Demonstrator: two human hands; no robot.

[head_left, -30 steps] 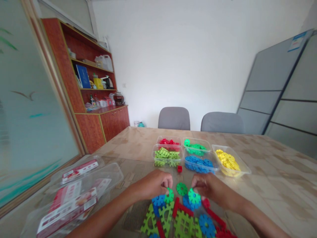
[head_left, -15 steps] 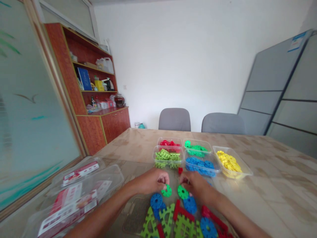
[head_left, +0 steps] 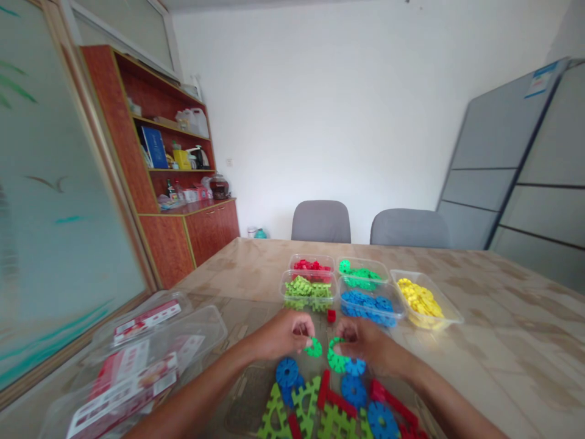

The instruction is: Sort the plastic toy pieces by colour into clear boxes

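My left hand (head_left: 295, 332) pinches a green notched disc (head_left: 314, 348) between thumb and fingertips, just above the table. Facing it, my right hand (head_left: 361, 341) grips a second green notched disc (head_left: 337, 362); a small gap separates the two discs. Below my right hand lie blue notched discs (head_left: 353, 390), one partly under the green disc. Another pair of blue discs (head_left: 287, 372) sits below my left hand. Lime-green lattice pieces (head_left: 306, 402) and red bars (head_left: 340, 403) lie nearest to me. A small red piece (head_left: 331, 316) rests beyond my hands.
Clear tubs hold red pieces (head_left: 311, 266), lime pieces (head_left: 301, 285), green discs (head_left: 363, 278), blue discs (head_left: 368, 303) and yellow discs (head_left: 420, 297). Clear lids with labels (head_left: 146, 320) lie on the left. Two grey chairs (head_left: 320, 221) stand at the table's far side.
My right hand has turned and shifted slightly right, showing more of the blue discs below it. The green disc in my left hand has moved a little right and up.
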